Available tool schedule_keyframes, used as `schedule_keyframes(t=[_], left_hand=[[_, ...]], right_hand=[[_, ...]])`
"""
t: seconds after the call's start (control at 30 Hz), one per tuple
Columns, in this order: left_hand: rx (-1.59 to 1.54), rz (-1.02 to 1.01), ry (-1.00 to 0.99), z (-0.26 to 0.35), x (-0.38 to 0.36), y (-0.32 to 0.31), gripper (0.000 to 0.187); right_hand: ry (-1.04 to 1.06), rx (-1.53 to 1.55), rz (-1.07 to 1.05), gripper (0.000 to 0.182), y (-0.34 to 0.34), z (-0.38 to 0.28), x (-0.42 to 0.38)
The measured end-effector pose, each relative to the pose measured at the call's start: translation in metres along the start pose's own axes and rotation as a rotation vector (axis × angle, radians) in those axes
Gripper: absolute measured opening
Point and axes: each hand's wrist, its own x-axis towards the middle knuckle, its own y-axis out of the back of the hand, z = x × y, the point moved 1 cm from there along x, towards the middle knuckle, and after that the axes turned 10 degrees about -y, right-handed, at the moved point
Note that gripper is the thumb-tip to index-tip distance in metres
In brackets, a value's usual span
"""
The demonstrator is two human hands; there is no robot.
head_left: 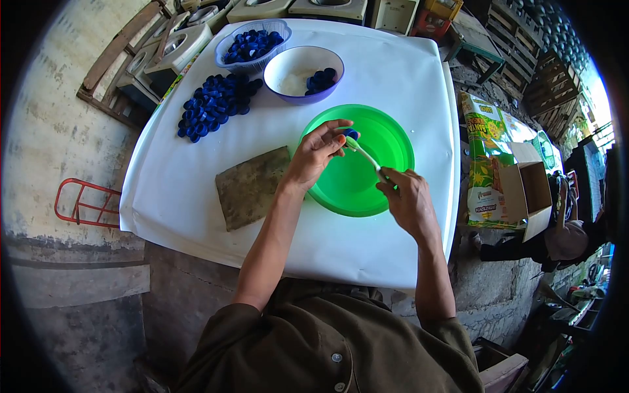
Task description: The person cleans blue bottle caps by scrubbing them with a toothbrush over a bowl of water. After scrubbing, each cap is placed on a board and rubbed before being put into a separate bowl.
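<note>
My left hand (317,154) pinches a small blue cap (352,133) over the left part of a green basin (393,147). A toothbrush (364,154) with a pale handle is in the closed fingers of my right hand (407,196), its head against the cap. Behind the basin, a purple-rimmed white bowl (286,73) holds several blue caps (320,80) and something whitish at its bottom. A pile of blue caps (213,108) lies on the white tabletop (170,177), and more fill a pale blue basket (283,33).
A worn brown board (252,187) lies left of the basin. Beyond the table's right edge are an open cardboard box (527,190), printed sacks (483,150) and a person (567,241). A red metal frame (78,203) stands at the left wall.
</note>
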Motion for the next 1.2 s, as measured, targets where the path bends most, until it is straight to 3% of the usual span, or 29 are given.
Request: schedule_keyframes(t=[0.1,0.23,0.33,0.43,0.53,0.7,1.2], left_hand=[[-0.011,-0.023,0.009,0.000,-0.002,0.000,0.031],[-0.099,-0.039,0.012,-0.002,-0.001,0.005,0.029],[-0.074,-0.010,0.019,-0.003,-0.001,0.006,0.031],[-0.098,-0.026,-0.015,-0.004,0.000,0.003,0.032],[-0.120,0.020,0.009,-0.003,0.000,0.002,0.033],[-0.080,-0.081,0.012,-0.002,-0.001,0.006,0.034],[-0.023,-0.026,-0.058,0.000,-0.004,0.002,0.041]], right_hand=[[-0.058,-0.029,0.061,0.023,0.004,0.004,0.004],[0.045,0.006,0.028,0.023,-0.006,0.005,-0.001],[-0.067,0.076,-0.014,0.022,0.000,0.000,0.000],[-0.081,-0.041,0.038,0.023,0.002,0.002,0.003],[-0.067,0.054,-0.070,0.022,-0.002,0.000,0.000],[-0.114,0.047,0.002,0.023,0.007,0.002,0.003],[-0.097,0.311,-0.234,0.015,0.006,0.001,-0.001]])
